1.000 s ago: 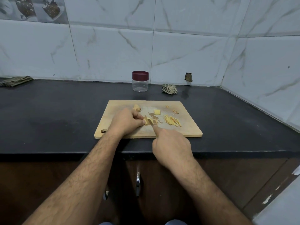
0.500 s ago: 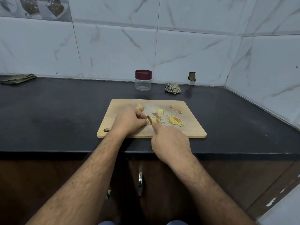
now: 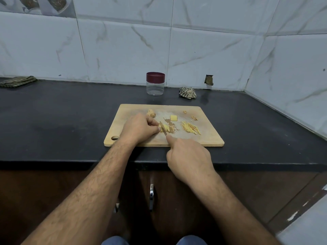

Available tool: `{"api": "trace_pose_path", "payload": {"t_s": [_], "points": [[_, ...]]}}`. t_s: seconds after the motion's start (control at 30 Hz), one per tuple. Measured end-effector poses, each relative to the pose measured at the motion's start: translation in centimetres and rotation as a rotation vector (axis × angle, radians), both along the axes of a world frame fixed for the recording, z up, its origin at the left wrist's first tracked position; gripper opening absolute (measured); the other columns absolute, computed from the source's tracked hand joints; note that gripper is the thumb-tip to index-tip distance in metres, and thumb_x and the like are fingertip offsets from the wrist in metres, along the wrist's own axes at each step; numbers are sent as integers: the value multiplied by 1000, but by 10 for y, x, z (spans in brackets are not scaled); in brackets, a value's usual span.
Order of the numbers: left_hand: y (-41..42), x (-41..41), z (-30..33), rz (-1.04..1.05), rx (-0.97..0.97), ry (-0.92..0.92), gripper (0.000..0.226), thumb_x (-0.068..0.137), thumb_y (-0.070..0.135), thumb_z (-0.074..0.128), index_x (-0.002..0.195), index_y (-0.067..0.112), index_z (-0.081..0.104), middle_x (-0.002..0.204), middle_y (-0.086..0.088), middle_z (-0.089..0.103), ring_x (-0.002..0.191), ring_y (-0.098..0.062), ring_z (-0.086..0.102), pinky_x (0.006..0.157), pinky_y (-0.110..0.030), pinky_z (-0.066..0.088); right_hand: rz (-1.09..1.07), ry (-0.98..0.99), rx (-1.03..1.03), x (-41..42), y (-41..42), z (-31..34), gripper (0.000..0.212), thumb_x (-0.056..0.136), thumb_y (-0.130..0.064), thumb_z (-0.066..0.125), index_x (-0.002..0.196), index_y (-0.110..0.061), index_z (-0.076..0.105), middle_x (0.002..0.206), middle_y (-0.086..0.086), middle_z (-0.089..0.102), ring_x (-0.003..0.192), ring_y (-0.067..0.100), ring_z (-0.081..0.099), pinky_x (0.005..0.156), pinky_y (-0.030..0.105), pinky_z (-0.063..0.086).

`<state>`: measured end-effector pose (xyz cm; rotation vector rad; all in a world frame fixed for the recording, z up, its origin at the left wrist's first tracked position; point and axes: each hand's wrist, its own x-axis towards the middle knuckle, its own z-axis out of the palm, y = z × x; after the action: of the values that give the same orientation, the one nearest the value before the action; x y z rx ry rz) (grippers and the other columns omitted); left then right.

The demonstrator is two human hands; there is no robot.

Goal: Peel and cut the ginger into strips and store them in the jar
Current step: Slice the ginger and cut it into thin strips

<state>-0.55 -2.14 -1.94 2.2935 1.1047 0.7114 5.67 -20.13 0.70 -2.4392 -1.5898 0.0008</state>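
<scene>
Black counter against marble tile; the board (image 3: 208,138) sits at frame centre. My left hand (image 3: 139,129) curls its fingers down on the ginger slab (image 3: 165,127), pinning it just right of the fingertips. My right hand (image 3: 189,156), lower centre, grips the knife (image 3: 163,130) with the index finger extended along its spine. The blade runs from lower right to upper left and lies across the slab. The next cut falls just beside my left fingertips, so they are the hazard. 1 pile of strips (image 3: 190,128) lies further right. The jar (image 3: 155,84), lid on, stands behind the board.
</scene>
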Motion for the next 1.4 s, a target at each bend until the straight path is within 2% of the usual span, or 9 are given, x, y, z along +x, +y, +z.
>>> {"api": "trace_pose_path", "payload": {"t_s": [0.07, 0.2, 0.33, 0.47, 0.6, 0.8, 1.0, 1.2, 1.4], "points": [[-1, 0, 1, -3, 5, 1, 13, 83, 35, 75, 95, 30, 77, 100, 15, 72, 94, -4, 61, 74, -24, 43, -5, 24, -7, 0, -5, -1, 52, 99, -18, 37, 148, -32, 33, 92, -1, 53, 85, 19, 52, 66, 33, 43], [-2, 0, 1, -5, 7, -4, 13, 83, 34, 74, 95, 30, 77, 99, 14, 72, 93, -4, 60, 75, -25, 44, -34, 55, 4, 2, -6, 2, 52, 99, -18, 36, 149, -33, 35, 108, 3, 62, 97, 22, 57, 71, 34, 46], [-3, -1, 1, -3, 15, -8, 14, 83, 35, 75, 95, 29, 77, 100, 15, 72, 92, -4, 60, 76, -24, 43, -58, 64, 4, 4, -2, 7, 52, 99, -19, 36, 149, -33, 35, 121, 5, 60, 107, 24, 56, 79, 36, 48], [-2, -1, 0, -5, 13, -7, 15, 83, 35, 75, 96, 29, 78, 103, 15, 72, 96, -4, 61, 80, -26, 47, -63, 75, 20, 5, -2, 10, 53, 99, -20, 36, 150, -34, 33, 126, 5, 58, 110, 24, 54, 79, 35, 46], [-1, -1, 0, -9, 1, 1, 14, 83, 35, 75, 96, 30, 78, 105, 16, 73, 100, -4, 62, 85, -29, 50, -45, 67, 48, 3, 2, 12, 46, 99, -20, 38, 143, -32, 43, 126, 4, 61, 111, 23, 56, 82, 35, 48], [-1, -1, 1, -18, -3, -13, 17, 83, 33, 75, 99, 28, 78, 107, 15, 73, 105, -5, 62, 92, -33, 50, -32, 69, 42, 3, 12, 11, 47, 99, -19, 37, 143, -34, 44, 127, 3, 61, 113, 24, 56, 84, 35, 47], [-2, -1, 1, -23, 1, -18, 15, 83, 33, 75, 97, 28, 79, 105, 16, 73, 102, -4, 61, 89, -31, 50, -45, 49, 45, 8, 11, 11, 45, 99, -20, 38, 141, -32, 46, 121, 4, 62, 108, 24, 56, 76, 33, 43], [-2, -1, 1, -21, -9, -18, 15, 84, 34, 74, 97, 29, 78, 108, 17, 72, 105, -5, 61, 93, -34, 50, -31, 67, 51, 2, 12, 11, 45, 100, -22, 37, 144, -32, 43, 128, 3, 60, 114, 23, 55, 85, 35, 47], [-1, -1, 0, -11, -8, -20, 14, 83, 33, 74, 96, 30, 78, 107, 18, 72, 106, -5, 62, 92, -34, 50, -33, 69, 52, 1, 17, 10, 50, 99, -22, 39, 148, -35, 38, 130, 3, 59, 117, 24, 54, 88, 34, 46]]}}
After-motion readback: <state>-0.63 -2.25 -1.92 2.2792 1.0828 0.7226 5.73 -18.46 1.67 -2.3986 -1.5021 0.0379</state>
